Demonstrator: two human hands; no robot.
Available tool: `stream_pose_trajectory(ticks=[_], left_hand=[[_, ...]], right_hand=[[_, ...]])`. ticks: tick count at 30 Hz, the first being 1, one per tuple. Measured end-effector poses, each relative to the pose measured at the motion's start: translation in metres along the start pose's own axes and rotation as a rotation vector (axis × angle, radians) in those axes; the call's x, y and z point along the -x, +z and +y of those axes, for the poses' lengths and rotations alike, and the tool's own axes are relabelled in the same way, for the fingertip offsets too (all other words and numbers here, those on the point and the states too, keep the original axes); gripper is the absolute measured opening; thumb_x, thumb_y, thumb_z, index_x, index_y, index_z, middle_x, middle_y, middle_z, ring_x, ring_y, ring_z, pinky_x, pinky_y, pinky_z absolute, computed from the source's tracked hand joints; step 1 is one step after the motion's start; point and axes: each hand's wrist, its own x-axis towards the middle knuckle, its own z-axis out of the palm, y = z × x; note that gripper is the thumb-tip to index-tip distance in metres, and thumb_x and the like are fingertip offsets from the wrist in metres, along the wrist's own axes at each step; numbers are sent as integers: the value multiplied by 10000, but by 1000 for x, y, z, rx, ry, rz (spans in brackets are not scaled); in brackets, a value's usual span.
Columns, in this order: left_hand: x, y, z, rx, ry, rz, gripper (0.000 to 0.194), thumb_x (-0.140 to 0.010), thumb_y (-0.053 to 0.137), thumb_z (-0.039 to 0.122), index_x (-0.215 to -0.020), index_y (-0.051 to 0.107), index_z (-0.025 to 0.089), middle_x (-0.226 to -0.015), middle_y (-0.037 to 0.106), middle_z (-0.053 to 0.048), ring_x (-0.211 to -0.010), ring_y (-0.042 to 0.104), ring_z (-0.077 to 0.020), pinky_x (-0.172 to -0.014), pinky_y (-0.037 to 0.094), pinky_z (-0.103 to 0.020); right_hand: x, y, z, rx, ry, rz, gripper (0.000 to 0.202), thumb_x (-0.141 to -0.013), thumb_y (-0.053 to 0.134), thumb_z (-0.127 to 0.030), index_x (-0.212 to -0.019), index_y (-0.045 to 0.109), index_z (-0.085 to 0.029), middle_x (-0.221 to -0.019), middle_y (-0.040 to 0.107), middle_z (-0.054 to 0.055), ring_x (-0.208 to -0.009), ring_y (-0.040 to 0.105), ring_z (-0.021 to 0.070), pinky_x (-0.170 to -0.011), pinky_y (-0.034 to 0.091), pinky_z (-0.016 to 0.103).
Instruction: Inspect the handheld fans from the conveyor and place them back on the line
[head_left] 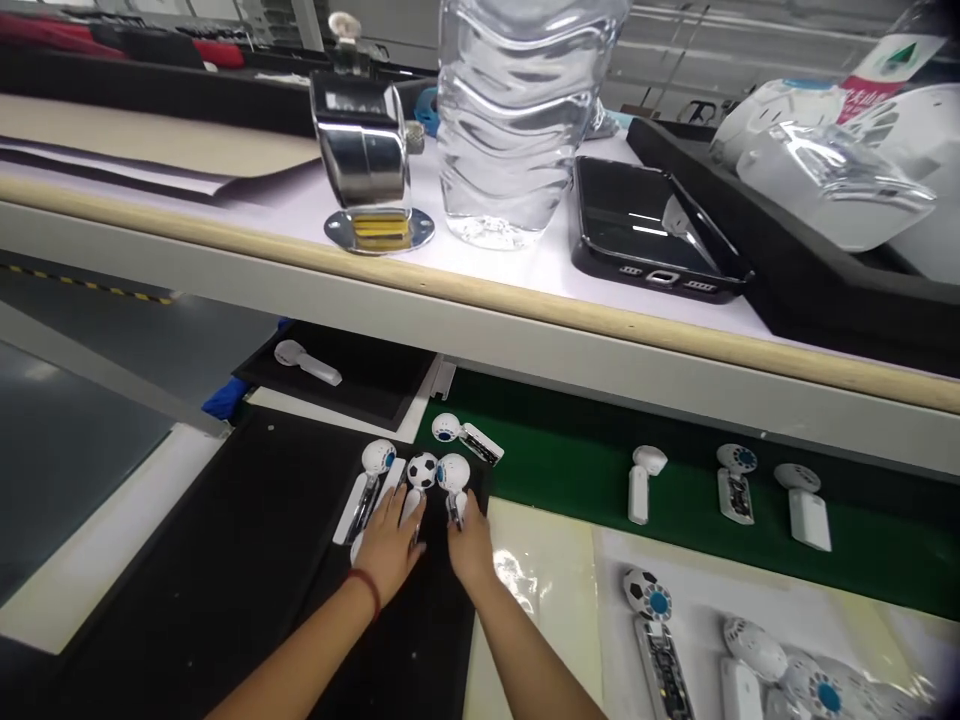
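On a black mat (225, 540) lie several small handheld fans close together. My left hand (390, 550), with a red band at the wrist, rests over the handles of the fans, fingers apart, near a fan with a black-and-white football-pattern head (422, 470). My right hand (471, 545) is closed around the lower handle of a white fan (453, 472) with its head pointing away from me. Left of these sits another white fan (379, 457) with a blue centre and its handle opened up.
A green belt (555, 440) carries several fans. More fans, one with a football-pattern head (646, 592), lie on the right-hand surface. The shelf edge (480, 300) crosses above, bearing a bottle (517, 120), a phone (645, 225) and a tape dispenser (364, 150).
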Motion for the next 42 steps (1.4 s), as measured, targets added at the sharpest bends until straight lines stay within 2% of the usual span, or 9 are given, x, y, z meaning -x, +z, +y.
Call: stream_pose_trajectory(ticks=[6,12,18,24,30,33,36,39,42], left_hand=[[30,23,-63,-397,328,101,801,-694,517,-28,-1321,289,415,-1442,297,-52,-1339,132,-318,-1030,231,-551],[14,20,-63,-428,379,196,841,-664,410,-92,-1332,275,401,-1435,306,-63,-1345,129,-308,-1025,259,-546],[18,-25,-47,-344,341,448,556,-737,460,65,-1264,431,242,-1374,348,-132,-1310,224,-336,-980,349,-550],[24,-30,-1,-112,182,504,502,-797,422,133,-1286,364,230,-1367,312,-129,-1320,184,-317,-959,392,-553],[8,-17,57,692,-85,377,511,-820,443,339,-1312,348,239,-1447,247,-90,-1348,158,-253,-1090,184,-507],[-6,-19,91,1371,-255,170,635,-748,466,566,-1235,449,158,-1360,409,-154,-1263,354,-289,-1041,312,-454],[-6,-21,125,1580,-403,66,646,-688,472,663,-974,606,99,-1057,639,-184,-1032,565,-320,-840,490,-418],[2,-24,148,1692,-609,86,580,-665,506,665,-814,627,118,-824,693,-127,-882,626,-287,-700,534,-348],[7,-32,157,1878,-675,53,478,-720,499,601,-787,613,143,-699,677,-79,-771,643,-246,-628,538,-317]], right_hand=[[-30,-56,-17,686,-353,-192,444,-691,371,43,-889,633,-255,-1067,603,31,-1279,220,261,-1031,-77,531],[-60,-33,-24,946,-655,-563,321,-725,491,-35,-772,650,-310,-1089,603,-68,-1274,272,162,-1080,-32,395],[-112,-25,-26,996,-446,-152,425,-801,438,-141,-1223,448,-196,-1286,434,111,-1222,315,250,-984,278,433],[-165,-22,-31,914,-181,-28,270,-758,609,-278,-974,560,-124,-1031,575,93,-1006,514,243,-844,412,441],[-74,-48,-52,617,-205,119,333,-903,313,-369,-989,507,-113,-931,604,122,-842,591,204,-750,467,338],[9,-48,-39,459,-235,45,333,-888,332,-403,-999,524,-155,-865,642,69,-781,617,175,-692,496,276],[71,-40,-10,178,-234,101,410,-841,435,-424,-1181,478,-199,-1180,572,107,-1085,529,239,-894,440,362],[88,-48,9,129,-222,167,552,-788,439,-567,-1232,469,-240,-1268,521,80,-1163,469,262,-945,407,393],[53,-90,6,194,-89,141,556,-829,262,-609,-1012,627,-231,-1091,629,67,-1032,559,245,-842,473,366]])
